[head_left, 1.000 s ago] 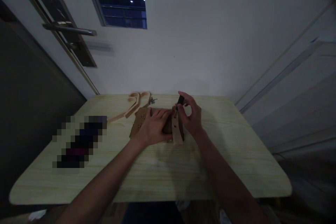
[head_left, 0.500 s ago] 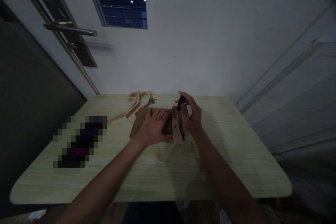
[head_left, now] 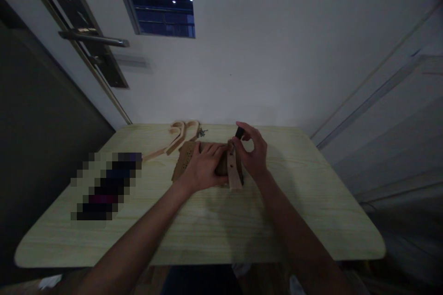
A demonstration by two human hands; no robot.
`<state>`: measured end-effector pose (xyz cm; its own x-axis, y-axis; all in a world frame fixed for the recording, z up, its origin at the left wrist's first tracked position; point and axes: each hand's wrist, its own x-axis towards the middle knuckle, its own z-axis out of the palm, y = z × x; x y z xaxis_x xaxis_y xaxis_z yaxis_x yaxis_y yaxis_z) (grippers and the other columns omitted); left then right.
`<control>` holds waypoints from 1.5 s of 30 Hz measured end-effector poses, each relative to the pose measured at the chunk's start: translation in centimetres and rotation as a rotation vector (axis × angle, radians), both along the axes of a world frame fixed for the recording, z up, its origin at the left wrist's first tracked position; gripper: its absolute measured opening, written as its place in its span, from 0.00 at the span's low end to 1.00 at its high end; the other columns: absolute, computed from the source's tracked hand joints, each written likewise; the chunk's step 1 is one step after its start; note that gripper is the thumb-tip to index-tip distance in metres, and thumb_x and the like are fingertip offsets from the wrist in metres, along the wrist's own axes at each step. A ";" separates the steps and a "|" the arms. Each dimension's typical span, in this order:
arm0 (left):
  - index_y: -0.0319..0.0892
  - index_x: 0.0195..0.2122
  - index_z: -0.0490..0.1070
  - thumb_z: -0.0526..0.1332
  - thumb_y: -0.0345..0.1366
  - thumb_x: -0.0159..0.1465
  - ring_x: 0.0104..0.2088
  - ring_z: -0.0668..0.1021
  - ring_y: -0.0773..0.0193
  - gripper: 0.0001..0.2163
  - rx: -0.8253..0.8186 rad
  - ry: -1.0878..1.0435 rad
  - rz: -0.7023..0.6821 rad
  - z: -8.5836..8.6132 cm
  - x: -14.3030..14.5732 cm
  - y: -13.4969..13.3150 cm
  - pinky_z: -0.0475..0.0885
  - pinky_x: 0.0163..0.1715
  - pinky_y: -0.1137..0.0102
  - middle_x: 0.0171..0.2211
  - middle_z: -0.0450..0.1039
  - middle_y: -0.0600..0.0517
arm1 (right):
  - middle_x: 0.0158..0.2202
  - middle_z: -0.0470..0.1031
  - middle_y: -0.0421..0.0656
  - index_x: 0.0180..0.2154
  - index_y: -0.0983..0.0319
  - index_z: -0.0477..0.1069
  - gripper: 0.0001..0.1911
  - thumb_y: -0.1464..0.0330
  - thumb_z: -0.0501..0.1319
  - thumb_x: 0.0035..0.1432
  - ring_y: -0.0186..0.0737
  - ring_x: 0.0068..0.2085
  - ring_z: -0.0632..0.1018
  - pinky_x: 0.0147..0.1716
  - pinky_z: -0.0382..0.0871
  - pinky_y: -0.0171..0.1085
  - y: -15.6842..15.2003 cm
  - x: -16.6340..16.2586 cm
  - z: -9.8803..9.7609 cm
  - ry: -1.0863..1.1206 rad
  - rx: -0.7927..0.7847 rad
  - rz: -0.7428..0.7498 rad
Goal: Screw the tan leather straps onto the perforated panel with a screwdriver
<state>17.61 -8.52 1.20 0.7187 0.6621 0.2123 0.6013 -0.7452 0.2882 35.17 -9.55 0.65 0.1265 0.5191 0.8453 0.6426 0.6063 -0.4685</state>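
A small screwdriver (head_left: 239, 133) with a black handle is pinched between the thumb and fingers of my right hand (head_left: 255, 151). It leans, and its tip points down at the far part of a pale wooden strip (head_left: 233, 175), near a screw or hole there. The strip has holes and lies across the right end of a flat brown board (head_left: 187, 154) with small dark holes at its left. My left hand (head_left: 205, 166) is over the board, fingers at the far side and thumb at the near side, holding it. Its fingertips are close to the strip.
Curved wooden pieces (head_left: 182, 133) lie at the back left of the table (head_left: 194, 235), beside several small screws (head_left: 201, 132). A blurred dark object (head_left: 110, 184) is on the left. Behind the table stands a white door (head_left: 259, 55) with a metal handle (head_left: 100, 40).
The fingers of my right hand have shifted slightly on the screwdriver handle, with the thumb now closer round it. My left hand and the board have barely moved.
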 end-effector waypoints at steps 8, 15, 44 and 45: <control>0.42 0.59 0.59 0.66 0.51 0.55 0.60 0.66 0.43 0.35 0.002 -0.008 0.002 0.1 0.1 0.0 0.46 0.62 0.38 0.60 0.66 0.42 | 0.49 0.77 0.45 0.57 0.55 0.64 0.20 0.67 0.56 0.64 0.38 0.40 0.79 0.37 0.75 0.40 0.1 -0.3 -0.2 0.026 -0.031 0.113; 0.43 0.60 0.59 0.66 0.52 0.54 0.60 0.67 0.42 0.35 0.012 -0.022 -0.003 -0.2 0.1 0.1 0.46 0.61 0.37 0.60 0.66 0.41 | 0.38 0.76 0.40 0.57 0.52 0.66 0.24 0.64 0.64 0.59 0.35 0.31 0.71 0.34 0.72 0.39 0.5 0.0 -0.5 0.017 0.004 -0.009; 0.44 0.60 0.59 0.66 0.50 0.55 0.61 0.66 0.43 0.34 -0.006 -0.007 0.003 0.0 0.0 0.0 0.46 0.62 0.39 0.61 0.65 0.42 | 0.49 0.75 0.45 0.58 0.55 0.63 0.20 0.64 0.54 0.65 0.40 0.41 0.75 0.44 0.71 0.44 0.1 0.2 -0.2 -0.020 -0.082 0.124; 0.44 0.60 0.59 0.66 0.50 0.55 0.61 0.66 0.43 0.34 -0.010 -0.005 0.003 0.1 0.1 0.0 0.46 0.62 0.39 0.61 0.65 0.42 | 0.49 0.76 0.45 0.59 0.54 0.61 0.20 0.64 0.52 0.67 0.41 0.43 0.76 0.45 0.71 0.46 0.0 0.3 -0.2 -0.012 -0.095 0.153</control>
<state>17.66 -8.54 1.27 0.7154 0.6665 0.2096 0.6023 -0.7404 0.2986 35.43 -9.52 0.45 0.0305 0.6089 0.7926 0.5520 0.6508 -0.5212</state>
